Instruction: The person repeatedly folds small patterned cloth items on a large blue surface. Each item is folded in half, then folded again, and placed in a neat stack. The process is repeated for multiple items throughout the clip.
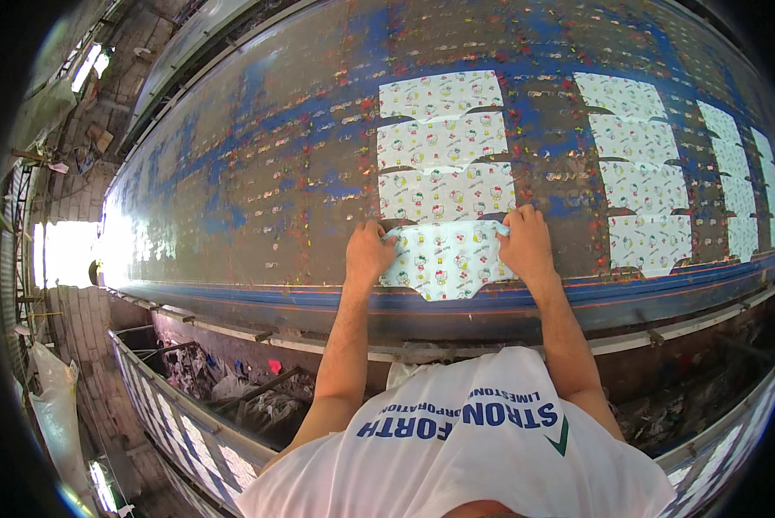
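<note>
My left hand (369, 254) and my right hand (528, 246) pinch the two upper corners of a printed fabric piece (449, 259) on the long table. The piece is pale, with small cartoon-cat figures, and its narrow lower part reaches over the blue edge strip. Beyond it, a column of similar printed pieces (444, 139) lies flat, the nearest one touching or almost touching the held piece. To the right, another column of printed pieces (643, 184) lies flat, with more columns farther right.
The long table (232, 213) has a worn, paint-stained surface and a raised-looking rail (614, 343) along my side. Below are crumpled scraps (258, 408) in a trough. A brick-patterned floor (77, 337) runs past the table's left end, and another table stands at the upper left.
</note>
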A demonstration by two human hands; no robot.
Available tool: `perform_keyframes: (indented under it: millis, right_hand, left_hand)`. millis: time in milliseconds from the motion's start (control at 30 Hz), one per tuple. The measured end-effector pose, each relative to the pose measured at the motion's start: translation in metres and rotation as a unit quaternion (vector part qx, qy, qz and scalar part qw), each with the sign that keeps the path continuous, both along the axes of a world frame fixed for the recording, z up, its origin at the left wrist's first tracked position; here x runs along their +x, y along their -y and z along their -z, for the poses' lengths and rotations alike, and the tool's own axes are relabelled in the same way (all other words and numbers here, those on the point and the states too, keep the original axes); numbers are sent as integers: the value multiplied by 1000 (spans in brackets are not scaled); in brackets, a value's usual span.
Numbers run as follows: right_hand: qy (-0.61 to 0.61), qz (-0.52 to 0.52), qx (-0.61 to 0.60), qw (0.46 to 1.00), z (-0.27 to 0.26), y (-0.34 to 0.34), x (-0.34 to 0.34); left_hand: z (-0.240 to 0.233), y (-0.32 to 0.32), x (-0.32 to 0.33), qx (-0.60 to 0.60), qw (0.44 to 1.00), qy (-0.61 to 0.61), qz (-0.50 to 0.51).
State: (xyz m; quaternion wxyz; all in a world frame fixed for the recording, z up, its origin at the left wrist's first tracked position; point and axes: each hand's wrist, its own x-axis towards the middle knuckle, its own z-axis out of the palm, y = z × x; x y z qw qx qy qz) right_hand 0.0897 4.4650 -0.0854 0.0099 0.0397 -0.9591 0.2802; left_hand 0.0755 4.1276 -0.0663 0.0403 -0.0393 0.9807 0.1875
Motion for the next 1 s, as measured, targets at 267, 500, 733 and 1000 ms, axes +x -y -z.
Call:
perform_keyframes:
  millis: [267,500,733,1000]
  right_hand:
    - [102,38,-265,958,-34,-9,27]
    - [39,61,-280,957,-31,-17,-57]
    - [-9,80,-90,993,3,1,-105]
    - [58,66,-6,996,10,-3,-125]
  left_hand:
    - [-73,2,12,236,970,56,8]
    - [-66,22,-74,192,980,-8,41]
    - [3,22,-131,138,989,-5,54]
    - [10,28,-143,79,992,50,80]
